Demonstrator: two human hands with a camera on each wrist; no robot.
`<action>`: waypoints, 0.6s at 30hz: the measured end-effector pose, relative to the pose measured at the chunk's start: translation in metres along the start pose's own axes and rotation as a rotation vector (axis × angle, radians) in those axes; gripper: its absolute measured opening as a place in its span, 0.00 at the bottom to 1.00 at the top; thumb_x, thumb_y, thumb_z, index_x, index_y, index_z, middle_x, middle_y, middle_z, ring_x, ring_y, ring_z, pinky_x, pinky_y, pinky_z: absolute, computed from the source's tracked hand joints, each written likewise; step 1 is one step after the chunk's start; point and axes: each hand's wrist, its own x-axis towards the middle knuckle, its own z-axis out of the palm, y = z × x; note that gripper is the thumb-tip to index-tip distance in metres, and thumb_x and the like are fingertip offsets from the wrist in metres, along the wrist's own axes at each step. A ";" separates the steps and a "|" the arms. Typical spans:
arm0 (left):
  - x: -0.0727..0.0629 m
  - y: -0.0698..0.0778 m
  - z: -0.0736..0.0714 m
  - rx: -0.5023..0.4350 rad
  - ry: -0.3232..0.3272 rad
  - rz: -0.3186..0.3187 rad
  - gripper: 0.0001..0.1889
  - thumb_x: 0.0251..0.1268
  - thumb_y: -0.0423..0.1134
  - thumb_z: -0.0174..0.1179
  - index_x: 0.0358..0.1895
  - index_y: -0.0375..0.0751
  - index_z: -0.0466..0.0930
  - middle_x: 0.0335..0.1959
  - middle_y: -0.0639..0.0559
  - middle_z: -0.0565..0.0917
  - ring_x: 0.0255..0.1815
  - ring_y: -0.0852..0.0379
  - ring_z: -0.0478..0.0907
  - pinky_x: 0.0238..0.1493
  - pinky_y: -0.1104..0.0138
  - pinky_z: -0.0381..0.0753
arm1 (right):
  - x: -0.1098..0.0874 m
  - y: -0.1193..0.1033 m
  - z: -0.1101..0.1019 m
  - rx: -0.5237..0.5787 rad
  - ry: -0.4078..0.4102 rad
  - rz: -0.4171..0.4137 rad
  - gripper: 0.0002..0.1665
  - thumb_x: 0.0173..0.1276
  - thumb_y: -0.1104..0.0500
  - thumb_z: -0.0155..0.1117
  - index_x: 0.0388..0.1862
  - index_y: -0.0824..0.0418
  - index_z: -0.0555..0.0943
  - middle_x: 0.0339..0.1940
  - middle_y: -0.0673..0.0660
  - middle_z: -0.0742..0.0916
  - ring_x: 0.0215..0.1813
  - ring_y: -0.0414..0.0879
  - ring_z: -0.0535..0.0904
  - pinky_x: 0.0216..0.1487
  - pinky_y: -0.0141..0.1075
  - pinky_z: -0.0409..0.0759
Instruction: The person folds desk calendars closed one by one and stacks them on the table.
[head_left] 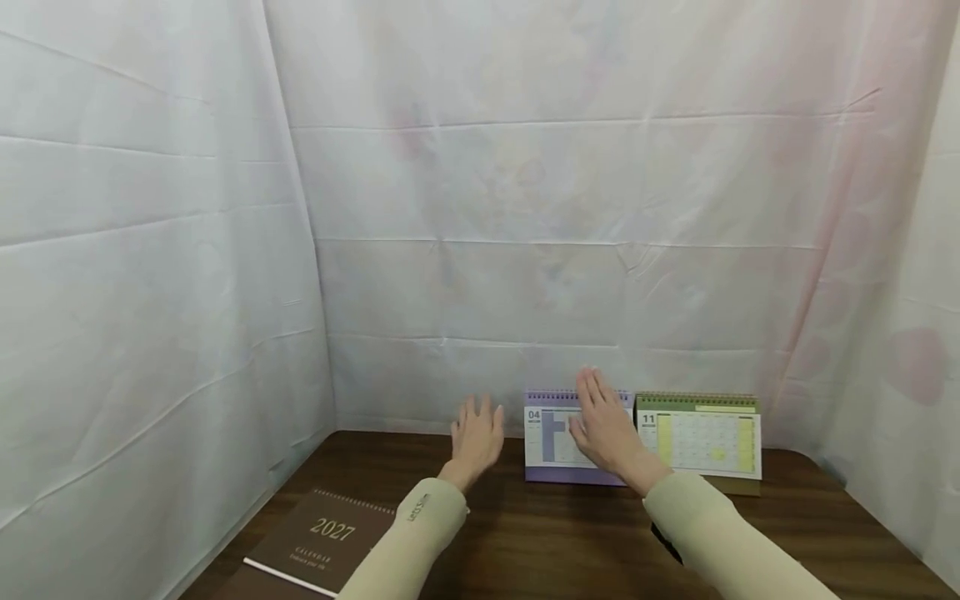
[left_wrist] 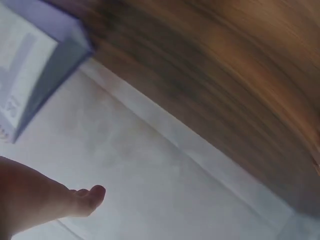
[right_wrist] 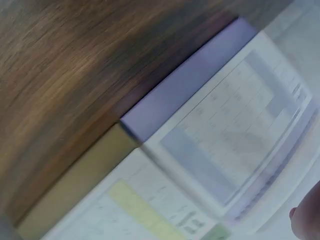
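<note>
A purple desk calendar [head_left: 547, 446] stands like a tent at the back of the table, showing page 04. Against its right side stands a green desk calendar [head_left: 705, 442] on page 11. My right hand [head_left: 606, 429] is held up before the purple calendar, fingers straight, hiding part of its page; contact cannot be told. Only a fingertip [right_wrist: 307, 217] shows in the right wrist view, beyond the calendar's spiral edge. Left of the purple calendar, my left hand [head_left: 477, 437] hovers with fingers spread and nothing in it. The left wrist view shows the purple calendar's side [left_wrist: 55, 75].
At the front left a brown 2027 calendar [head_left: 322, 533] lies on the dark wood table [head_left: 525, 550], partly behind my left sleeve. Pale fabric walls [head_left: 480, 292] enclose the table at the back and sides.
</note>
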 end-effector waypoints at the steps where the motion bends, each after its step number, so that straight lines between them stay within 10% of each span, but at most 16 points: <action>1: 0.002 0.006 0.002 -0.044 -0.001 -0.006 0.29 0.78 0.53 0.35 0.73 0.38 0.59 0.75 0.33 0.56 0.76 0.36 0.52 0.70 0.37 0.54 | 0.000 0.005 -0.001 0.025 -0.018 0.034 0.42 0.64 0.56 0.62 0.69 0.79 0.60 0.71 0.76 0.65 0.73 0.68 0.61 0.70 0.57 0.64; 8: 0.012 0.036 0.016 -0.284 -0.028 -0.027 0.32 0.79 0.53 0.33 0.74 0.33 0.55 0.75 0.34 0.57 0.77 0.36 0.52 0.75 0.44 0.52 | 0.003 0.033 -0.011 0.264 -0.174 0.277 0.40 0.76 0.54 0.47 0.75 0.75 0.45 0.77 0.74 0.51 0.78 0.68 0.45 0.77 0.57 0.46; 18: 0.014 0.046 0.024 -0.569 -0.171 -0.148 0.36 0.78 0.58 0.30 0.77 0.35 0.44 0.78 0.38 0.50 0.79 0.39 0.46 0.77 0.46 0.46 | -0.004 0.047 -0.015 0.501 -0.242 0.417 0.41 0.80 0.48 0.36 0.77 0.70 0.36 0.78 0.72 0.44 0.79 0.67 0.38 0.76 0.61 0.41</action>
